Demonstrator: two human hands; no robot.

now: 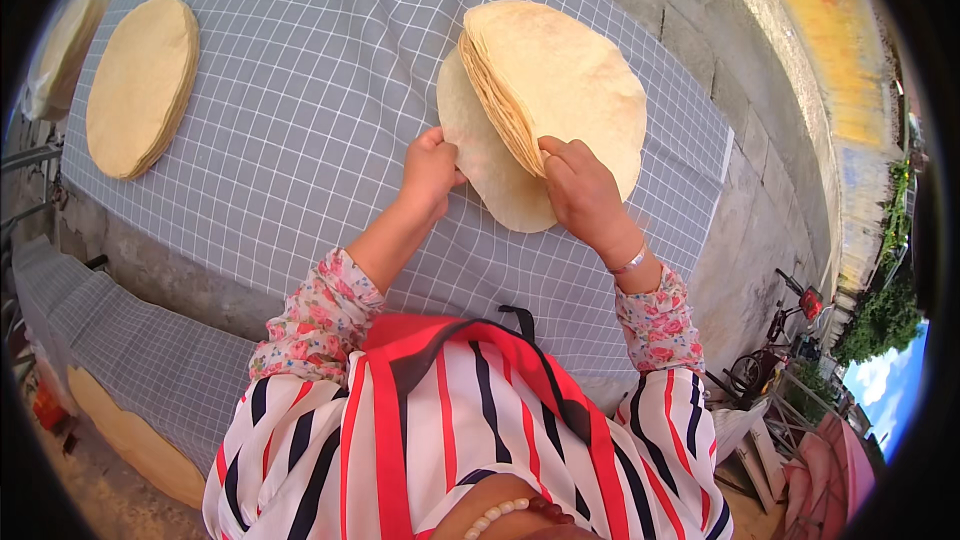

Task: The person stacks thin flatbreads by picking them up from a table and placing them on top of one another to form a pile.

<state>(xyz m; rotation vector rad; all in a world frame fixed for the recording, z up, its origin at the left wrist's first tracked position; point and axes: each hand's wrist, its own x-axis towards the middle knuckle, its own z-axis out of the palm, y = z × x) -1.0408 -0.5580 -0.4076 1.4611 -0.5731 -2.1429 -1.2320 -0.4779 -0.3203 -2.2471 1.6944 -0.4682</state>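
Observation:
A stack of thin round flatbreads (574, 75) lies on a grey checked cloth (322, 105). My right hand (585, 191) grips the stack's near-left edge and holds it lifted and tilted, so its layered side shows. Below it, a single paler flatbread (480, 131) is partly covered by the stack. My left hand (431, 169) pinches the left edge of this lower flatbread between thumb and fingers. The far part of the lower sheet is hidden.
Another flatbread stack (139, 90) rests on the cloth's left side, and a plastic-wrapped stack (64, 52) stands beyond it. A second checked cloth (142, 330) with flatbreads (135, 439) is at lower left. A bicycle (757, 367) stands to the right on concrete paving (757, 225).

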